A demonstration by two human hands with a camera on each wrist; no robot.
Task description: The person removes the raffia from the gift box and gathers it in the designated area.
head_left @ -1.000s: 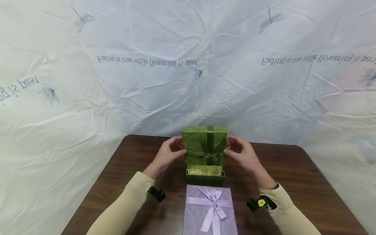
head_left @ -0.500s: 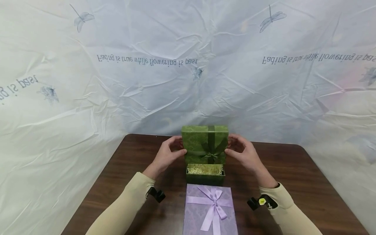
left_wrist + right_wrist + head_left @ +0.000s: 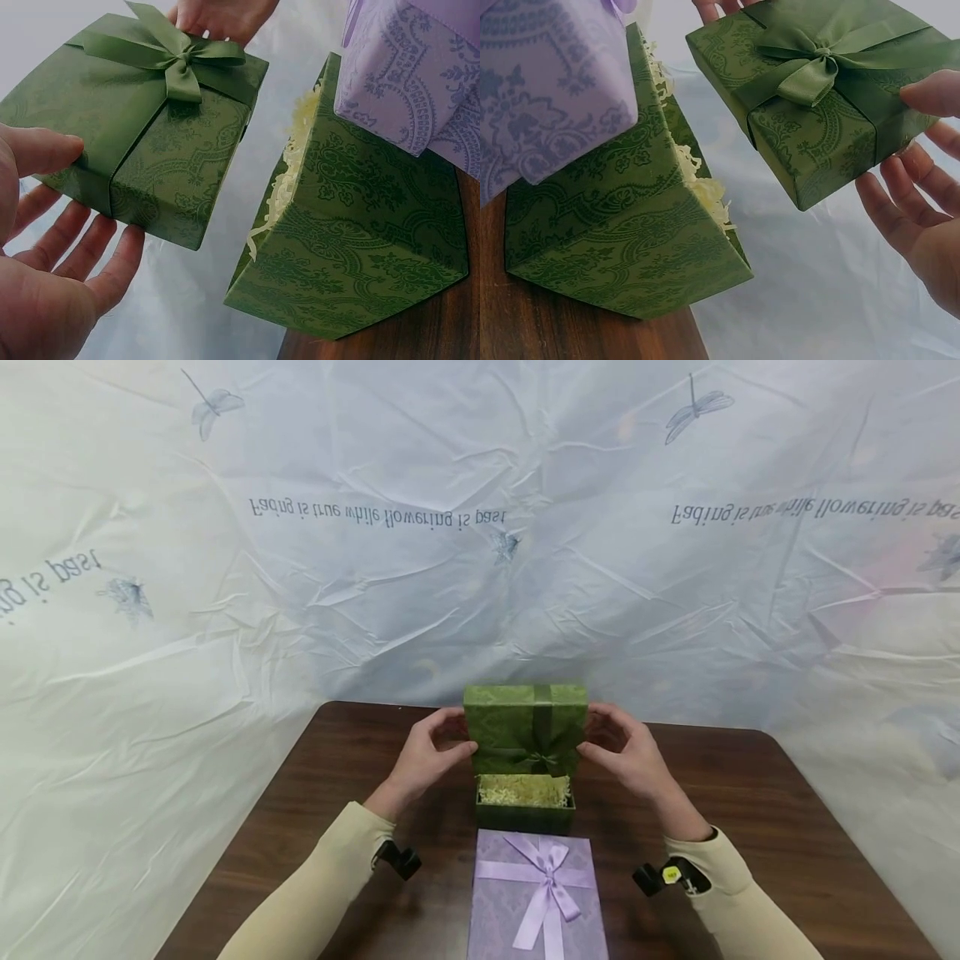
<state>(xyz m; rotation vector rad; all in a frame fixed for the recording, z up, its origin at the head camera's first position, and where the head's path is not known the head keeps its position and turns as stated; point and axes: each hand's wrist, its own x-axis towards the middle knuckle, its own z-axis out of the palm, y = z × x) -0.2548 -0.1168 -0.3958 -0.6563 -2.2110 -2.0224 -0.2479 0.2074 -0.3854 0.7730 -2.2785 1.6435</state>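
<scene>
Above the tabletop (image 3: 750,793), your left hand (image 3: 429,753) and right hand (image 3: 619,752) grip the lid (image 3: 525,728) over the box (image 3: 524,802). Left wrist view: fingers (image 3: 45,154) clasp its edge. Right wrist view: fingertips (image 3: 930,96) pinch its opposite side.

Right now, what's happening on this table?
A person holds a green gift-box lid with a ribbon bow between the left hand and right hand, lifted clear above the open green box base, which is filled with pale shredded paper. A closed lilac gift box lies nearer the person on the wooden table.
</scene>
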